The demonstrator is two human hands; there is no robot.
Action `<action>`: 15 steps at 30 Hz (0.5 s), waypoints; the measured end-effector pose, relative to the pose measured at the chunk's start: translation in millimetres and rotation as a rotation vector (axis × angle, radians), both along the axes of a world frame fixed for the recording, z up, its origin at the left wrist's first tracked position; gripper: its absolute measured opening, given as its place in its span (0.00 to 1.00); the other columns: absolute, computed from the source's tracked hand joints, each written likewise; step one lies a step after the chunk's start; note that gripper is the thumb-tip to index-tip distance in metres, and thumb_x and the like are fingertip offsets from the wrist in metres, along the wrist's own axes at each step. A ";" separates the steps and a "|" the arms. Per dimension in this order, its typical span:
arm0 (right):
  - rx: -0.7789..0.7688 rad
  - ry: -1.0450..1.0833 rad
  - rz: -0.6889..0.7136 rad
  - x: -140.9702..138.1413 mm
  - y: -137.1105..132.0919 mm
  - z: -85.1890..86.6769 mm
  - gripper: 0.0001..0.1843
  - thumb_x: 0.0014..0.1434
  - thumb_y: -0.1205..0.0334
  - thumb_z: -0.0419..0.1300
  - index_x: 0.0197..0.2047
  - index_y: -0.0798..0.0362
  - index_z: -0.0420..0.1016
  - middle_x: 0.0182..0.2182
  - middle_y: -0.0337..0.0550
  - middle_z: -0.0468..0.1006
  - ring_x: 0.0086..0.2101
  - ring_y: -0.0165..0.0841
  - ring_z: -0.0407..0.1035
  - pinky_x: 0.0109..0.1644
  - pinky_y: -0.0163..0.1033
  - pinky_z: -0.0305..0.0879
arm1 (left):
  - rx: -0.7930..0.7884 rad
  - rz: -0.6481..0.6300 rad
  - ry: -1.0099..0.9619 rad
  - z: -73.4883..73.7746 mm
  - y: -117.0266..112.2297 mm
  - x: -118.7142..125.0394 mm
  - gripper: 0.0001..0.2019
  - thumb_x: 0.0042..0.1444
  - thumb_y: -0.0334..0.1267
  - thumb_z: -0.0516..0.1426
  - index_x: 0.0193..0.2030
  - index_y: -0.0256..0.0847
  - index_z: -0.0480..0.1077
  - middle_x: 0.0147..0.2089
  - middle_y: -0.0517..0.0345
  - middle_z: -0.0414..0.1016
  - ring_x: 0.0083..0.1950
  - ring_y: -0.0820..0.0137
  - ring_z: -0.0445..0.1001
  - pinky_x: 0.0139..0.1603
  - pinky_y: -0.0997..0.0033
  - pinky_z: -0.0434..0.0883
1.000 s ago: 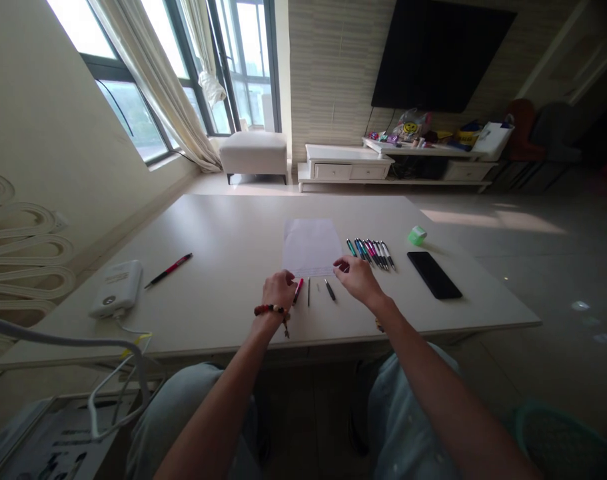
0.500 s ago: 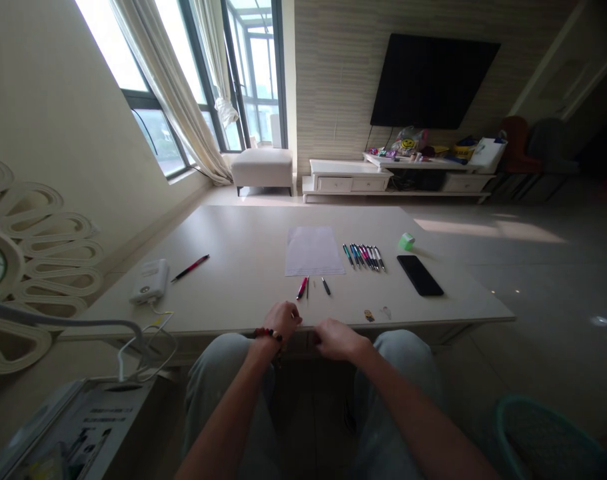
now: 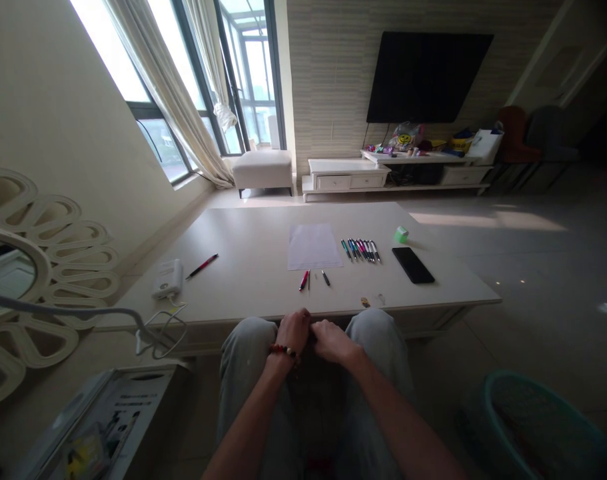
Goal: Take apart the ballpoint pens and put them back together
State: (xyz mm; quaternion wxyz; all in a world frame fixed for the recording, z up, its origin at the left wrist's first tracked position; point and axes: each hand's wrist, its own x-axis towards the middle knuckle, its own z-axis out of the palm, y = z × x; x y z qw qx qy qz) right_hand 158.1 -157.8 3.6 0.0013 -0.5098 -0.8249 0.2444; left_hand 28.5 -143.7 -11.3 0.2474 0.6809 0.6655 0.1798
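Observation:
My left hand (image 3: 293, 331), with a beaded bracelet on its wrist, and my right hand (image 3: 332, 341) meet above my knees, just off the front edge of the pale table (image 3: 248, 280). Their fingers curl toward each other, and anything between them is hidden. On the table lie a blank white sheet (image 3: 313, 247) and a tight row of several pens (image 3: 360, 250). Below the sheet are a red pen part (image 3: 303, 281) and a small black pen part (image 3: 326, 278). A black smartphone (image 3: 413, 265) lies to the right of the row.
A red pen (image 3: 202, 266), a white power bank (image 3: 167, 278) with a cable, and a small green object (image 3: 401, 234) share the tabletop. A petal-framed mirror (image 3: 13, 267) stands at left, and a teal basket (image 3: 533, 427) sits at lower right.
Both hands have moved back off the table edge and closer together, now over my lap. One second ago they were spread near the sheet. The view has tilted slightly.

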 end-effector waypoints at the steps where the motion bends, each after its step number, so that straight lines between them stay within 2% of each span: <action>1: 0.003 0.023 -0.030 1.6 -1.7 0.0 0.13 0.55 0.66 0.51 0.40 0.57 0.75 0.39 0.55 0.78 0.42 0.42 0.73 0.40 0.36 0.62 | 0.017 -0.009 0.009 2.2 1.9 -1.2 0.10 0.60 0.36 0.50 0.38 0.42 0.72 0.36 0.53 0.76 0.41 0.67 0.73 0.42 0.70 0.64; 7: 0.047 0.111 -0.186 7.0 6.2 -1.5 0.13 0.59 0.60 0.50 0.41 0.53 0.74 0.38 0.49 0.78 0.42 0.37 0.72 0.42 0.34 0.61 | 0.047 0.000 0.045 10.6 24.2 -12.3 0.09 0.59 0.37 0.49 0.37 0.41 0.71 0.36 0.53 0.77 0.37 0.70 0.74 0.38 0.74 0.62; 11: 0.079 0.138 -0.276 1.4 32.1 2.2 0.14 0.61 0.58 0.49 0.41 0.53 0.74 0.37 0.49 0.79 0.41 0.36 0.73 0.43 0.35 0.61 | 0.037 0.024 0.079 13.3 48.8 -18.6 0.09 0.59 0.39 0.50 0.37 0.40 0.70 0.36 0.53 0.77 0.37 0.69 0.74 0.37 0.74 0.62; 15: 0.079 0.072 -0.346 -9.6 67.6 11.6 0.15 0.61 0.57 0.49 0.42 0.55 0.73 0.38 0.53 0.78 0.41 0.39 0.73 0.42 0.37 0.63 | 0.013 0.049 0.118 15.4 76.8 -17.9 0.11 0.58 0.42 0.50 0.41 0.38 0.68 0.36 0.51 0.77 0.39 0.67 0.74 0.37 0.72 0.63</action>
